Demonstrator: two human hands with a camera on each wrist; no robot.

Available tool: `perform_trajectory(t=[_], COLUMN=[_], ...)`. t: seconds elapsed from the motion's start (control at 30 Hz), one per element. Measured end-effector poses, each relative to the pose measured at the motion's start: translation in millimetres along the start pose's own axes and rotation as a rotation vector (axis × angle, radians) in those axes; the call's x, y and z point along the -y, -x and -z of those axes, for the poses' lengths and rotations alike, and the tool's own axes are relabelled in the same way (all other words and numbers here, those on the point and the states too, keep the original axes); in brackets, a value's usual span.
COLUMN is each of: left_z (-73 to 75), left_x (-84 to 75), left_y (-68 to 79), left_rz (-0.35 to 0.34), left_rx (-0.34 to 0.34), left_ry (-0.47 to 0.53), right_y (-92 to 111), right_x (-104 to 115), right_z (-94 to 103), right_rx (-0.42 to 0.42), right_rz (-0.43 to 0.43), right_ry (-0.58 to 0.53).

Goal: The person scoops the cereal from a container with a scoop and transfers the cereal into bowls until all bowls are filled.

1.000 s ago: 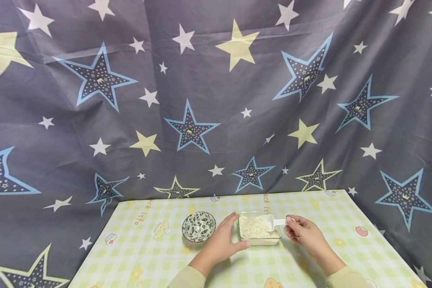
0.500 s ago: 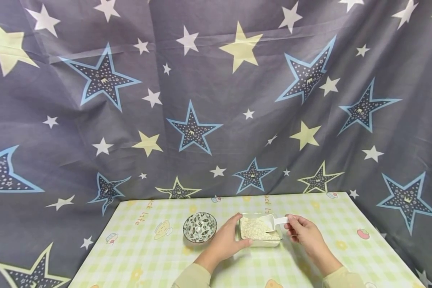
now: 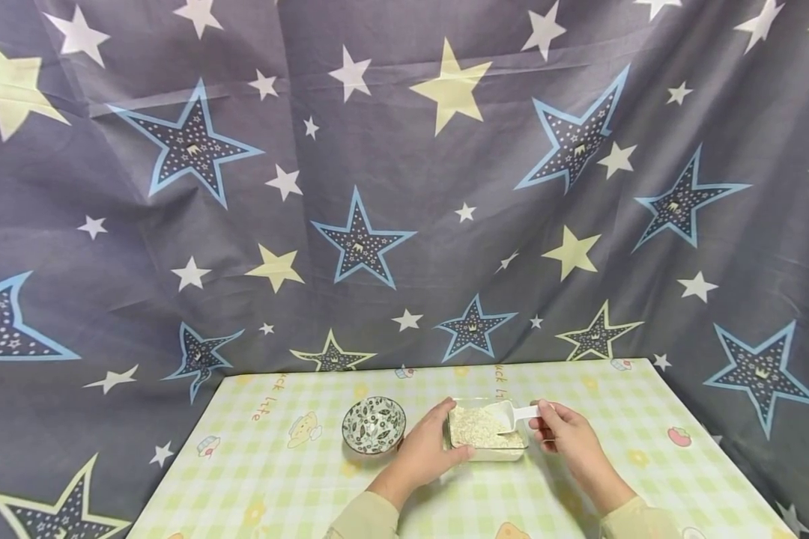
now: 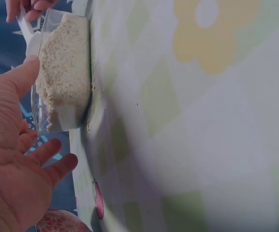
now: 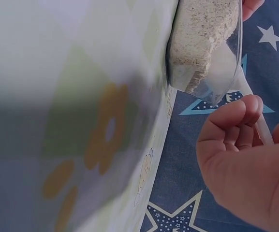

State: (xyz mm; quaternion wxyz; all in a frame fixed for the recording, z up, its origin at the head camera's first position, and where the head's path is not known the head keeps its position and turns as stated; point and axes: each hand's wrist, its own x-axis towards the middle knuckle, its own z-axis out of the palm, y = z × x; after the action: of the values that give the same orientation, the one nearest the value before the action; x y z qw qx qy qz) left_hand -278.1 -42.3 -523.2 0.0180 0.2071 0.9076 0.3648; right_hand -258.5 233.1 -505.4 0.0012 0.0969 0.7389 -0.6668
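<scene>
A clear rectangular container (image 3: 501,454) of rolled oats (image 3: 475,428) stands on the table in the head view. My right hand (image 3: 571,438) pinches the handle of a white scoop (image 3: 526,412), fingers curled in the right wrist view. The scoop's head dips into the oats at the container's right side. At the left end of the container is my left hand (image 3: 423,451), its fingers extended and its thumb at the front rim. In the left wrist view the thumb (image 4: 25,75) overlaps the rim, while the lower fingers spread beneath, off the wall.
A patterned bowl (image 3: 374,425) sits just left of my left hand. Green-and-white checked cloth (image 3: 310,486) covers the table, and a few oat flakes (image 4: 90,126) lie beside the container. Behind the table hangs a dark star-print curtain (image 3: 391,172).
The scoop has tipped slightly, its handle end rising a little against the container. Both hands otherwise keep nearly the same places; the view has shifted slightly.
</scene>
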Motion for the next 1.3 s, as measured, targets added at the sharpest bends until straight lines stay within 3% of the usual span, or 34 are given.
perform_trajectory(t=[0.47,0.87,1.3], left_z=[1.9,0.6,0.6], left_x=[3.5,7.8,9.5], left_y=[-6.1,-5.8,-7.7], left_rz=[0.034,0.043,0.03], left_rx=[0.007,0.004,0.001], left_ry=[0.01,0.02,0.003], right_y=[-2,-7,-11], right_x=[4,1,-10], right_z=[-5.6,-12.9,-11.5], right_rx=[-0.053,-0.069,-0.028], right_rz=[0.051,0.044,-0.066], right_ry=[0.089,0.019,-0.105])
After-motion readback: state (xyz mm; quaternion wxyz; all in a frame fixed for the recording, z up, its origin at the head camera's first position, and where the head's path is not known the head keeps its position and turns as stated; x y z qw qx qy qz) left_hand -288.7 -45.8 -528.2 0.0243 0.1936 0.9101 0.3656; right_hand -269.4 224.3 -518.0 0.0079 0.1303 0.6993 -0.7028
